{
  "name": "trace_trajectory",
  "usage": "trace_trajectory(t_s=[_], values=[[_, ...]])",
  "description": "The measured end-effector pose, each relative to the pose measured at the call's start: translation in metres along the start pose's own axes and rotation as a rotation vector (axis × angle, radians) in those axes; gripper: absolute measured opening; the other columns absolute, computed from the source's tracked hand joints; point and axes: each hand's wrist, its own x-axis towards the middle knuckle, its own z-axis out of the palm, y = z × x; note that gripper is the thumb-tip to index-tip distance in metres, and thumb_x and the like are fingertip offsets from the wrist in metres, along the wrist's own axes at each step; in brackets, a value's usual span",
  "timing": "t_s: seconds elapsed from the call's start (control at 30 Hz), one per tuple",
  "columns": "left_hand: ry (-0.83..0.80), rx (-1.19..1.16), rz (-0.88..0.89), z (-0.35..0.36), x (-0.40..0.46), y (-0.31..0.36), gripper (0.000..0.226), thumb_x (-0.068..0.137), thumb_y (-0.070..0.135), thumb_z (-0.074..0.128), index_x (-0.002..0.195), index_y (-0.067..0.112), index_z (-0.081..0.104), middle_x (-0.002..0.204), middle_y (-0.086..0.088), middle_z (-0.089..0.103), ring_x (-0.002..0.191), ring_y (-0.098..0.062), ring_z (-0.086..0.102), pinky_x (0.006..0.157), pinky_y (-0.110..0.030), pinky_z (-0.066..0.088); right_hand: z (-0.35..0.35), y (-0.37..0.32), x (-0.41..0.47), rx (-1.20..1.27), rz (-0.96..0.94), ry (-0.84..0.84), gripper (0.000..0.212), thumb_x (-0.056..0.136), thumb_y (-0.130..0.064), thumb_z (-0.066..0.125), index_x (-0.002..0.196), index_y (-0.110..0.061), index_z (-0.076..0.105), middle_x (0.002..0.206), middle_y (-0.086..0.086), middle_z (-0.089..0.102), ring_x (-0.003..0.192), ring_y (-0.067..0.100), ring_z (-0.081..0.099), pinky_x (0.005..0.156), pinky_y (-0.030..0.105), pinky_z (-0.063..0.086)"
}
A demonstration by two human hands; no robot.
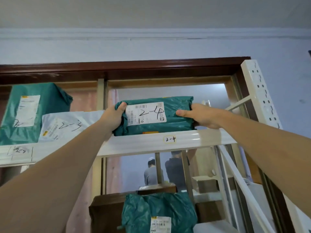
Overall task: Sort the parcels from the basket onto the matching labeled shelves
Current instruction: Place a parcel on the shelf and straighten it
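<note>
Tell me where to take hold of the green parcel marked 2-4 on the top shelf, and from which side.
Grip the green parcel by its two short ends, coming from the front over the shelf rail. It lies lengthwise along the rail, label facing out, both ends free. The left hand and right hand hold it this way, thumbs on the front, fingers wrapped behind.

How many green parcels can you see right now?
3: the 2-4 parcel held on the upper shelf, one far left on that shelf, one on the shelf below. Others may be hidden.
</note>
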Motion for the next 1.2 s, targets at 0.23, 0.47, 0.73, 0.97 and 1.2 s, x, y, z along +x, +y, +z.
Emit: trace_trajectory(t_s=[0.23, 0.47, 0.73, 0.97, 1.2], values=[[-0.101, -0.189, -0.106, -0.003, 0.000, -0.002, 0.038, 0.104, 0.049, 0.050, 0.110, 0.015, 0.066, 0.099, -0.006, 0.080, 0.082, -0.022, 0.078, 0.064, -0.036, 0.064, -0.001, 0.005, 0.004, 0.054, 0.008, -0.032, 0.020, 0.093, -0.025, 0.069, 0.110, -0.015, 0.064, 0.100, -0.001, 0.079, 0.098, 0.019, 0.074, 0.097, 0.043, 0.057], [-0.204, -0.193, -0.105, -0.005, -0.003, -0.002, 0.046, 0.090, 0.053, 0.069, 0.119, 0.017, 0.068, 0.105, -0.004, 0.079, 0.095, -0.022, 0.077, 0.081, -0.040, 0.062, 0.000, 0.005, 0.006, 0.058, 0.018, -0.038, 0.023, 0.092, -0.023, 0.071, 0.113, -0.014, 0.064, 0.111, 0.004, 0.077, 0.105, 0.022, 0.073, 0.096, 0.042, 0.057], [-0.340, -0.109, -0.001, -0.005, 0.001, -0.008, 0.060, 0.064, 0.017, 0.087, 0.121, 0.011, 0.070, 0.111, -0.008, 0.077, 0.103, -0.024, 0.075, 0.086, -0.037, 0.062, -0.001, 0.010, 0.015, 0.058, 0.042, -0.032, 0.032, 0.092, -0.022, 0.071, 0.120, -0.009, 0.062, 0.118, 0.009, 0.074, 0.111, 0.026, 0.070, 0.099, 0.046, 0.056], [-0.231, 0.126, -0.078, 0.000, 0.013, -0.009, 0.061, 0.052, 0.036, 0.093, 0.106, 0.017, 0.075, 0.096, -0.002, 0.080, 0.093, -0.023, 0.076, 0.087, -0.039, 0.061, 0.004, 0.009, 0.030, -0.091, 0.127, -0.002, 0.063, 0.074, -0.038, 0.079, 0.121, -0.001, 0.058, 0.117, 0.013, 0.072, 0.109, 0.028, 0.070, 0.097, 0.046, 0.057], [-0.226, 0.379, -0.135, 0.010, 0.035, -0.008, 0.059, 0.068, 0.036, 0.092, 0.114, 0.011, 0.064, 0.108, -0.009, 0.073, 0.099, -0.029, 0.071, 0.093, -0.046, 0.059, 0.008, 0.009, 0.053, -0.197, 0.253, -0.013, 0.041, 0.090, -0.030, 0.075, 0.118, -0.005, 0.060, 0.117, 0.012, 0.072, 0.109, 0.028, 0.070, 0.095, 0.046, 0.058]])
